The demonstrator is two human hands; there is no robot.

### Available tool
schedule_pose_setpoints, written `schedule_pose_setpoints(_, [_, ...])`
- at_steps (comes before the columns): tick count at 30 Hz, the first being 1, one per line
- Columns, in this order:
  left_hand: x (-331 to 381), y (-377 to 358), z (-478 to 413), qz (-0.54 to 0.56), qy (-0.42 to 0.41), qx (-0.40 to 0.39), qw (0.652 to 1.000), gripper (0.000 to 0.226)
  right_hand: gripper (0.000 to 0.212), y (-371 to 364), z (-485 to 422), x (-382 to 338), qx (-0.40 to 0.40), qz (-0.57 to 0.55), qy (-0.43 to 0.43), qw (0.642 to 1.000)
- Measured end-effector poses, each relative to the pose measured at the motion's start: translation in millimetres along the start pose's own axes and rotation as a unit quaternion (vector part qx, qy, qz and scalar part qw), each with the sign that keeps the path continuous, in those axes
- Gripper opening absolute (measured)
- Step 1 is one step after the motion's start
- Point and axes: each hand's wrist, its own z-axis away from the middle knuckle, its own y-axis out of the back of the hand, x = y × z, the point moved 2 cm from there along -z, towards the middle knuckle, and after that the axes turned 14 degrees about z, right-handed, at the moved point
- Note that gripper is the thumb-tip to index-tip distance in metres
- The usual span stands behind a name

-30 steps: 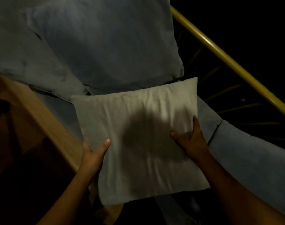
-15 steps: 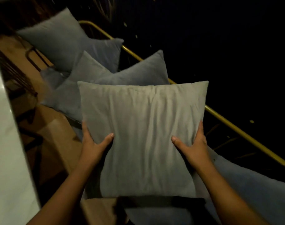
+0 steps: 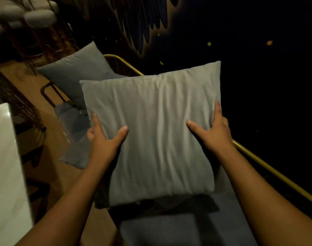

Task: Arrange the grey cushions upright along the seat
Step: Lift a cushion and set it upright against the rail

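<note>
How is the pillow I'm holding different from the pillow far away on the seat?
The held cushion looks lighter grey; the far cushion looks darker, bluish. The held one is gripped by the left hand and right hand; the far one leans untouched by the gold rail. Both are square and soft.

1. Dim room; dark wall (image 3: 258, 86) painted with a feathered wing (image 3: 139, 23) and small gold specks.
2. Brass rail (image 3: 276, 174) runs along the bench's back edge.
3. White tabletop (image 3: 6, 174) at left.
4. Brown floor (image 3: 50, 121).

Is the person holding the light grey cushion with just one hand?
No, the left hand and right hand each grip a side of the cushion.
</note>
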Motion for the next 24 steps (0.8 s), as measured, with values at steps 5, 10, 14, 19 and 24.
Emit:
schedule_pose_setpoints(5, [-4,-9,-105,-0.049,0.011,-0.018,0.999,0.098,0.105,-31,-81,-45,0.041,0.052,-0.008,0.998])
schedule_pose_setpoints(10, [-46,-53,-152,-0.224,0.021,-0.116,0.967,0.076,0.082,-92,-108,-44,-0.034,0.243,0.027,0.969])
schedule_pose_setpoints(14, [-59,-79,-143,-0.315,-0.027,-0.170,0.933,0.062,0.078,-114,-108,-41,-0.040,0.266,0.044,0.962])
schedule_pose_setpoints(19, [-38,-91,-127,-0.334,-0.082,-0.218,0.914,0.071,0.076,-86,-97,-35,-0.030,0.228,0.062,0.971])
schedule_pose_setpoints(24, [0,-119,-58,-0.242,-0.250,-0.326,0.879,0.056,0.063,-43,-27,9,-0.011,0.165,0.035,0.986])
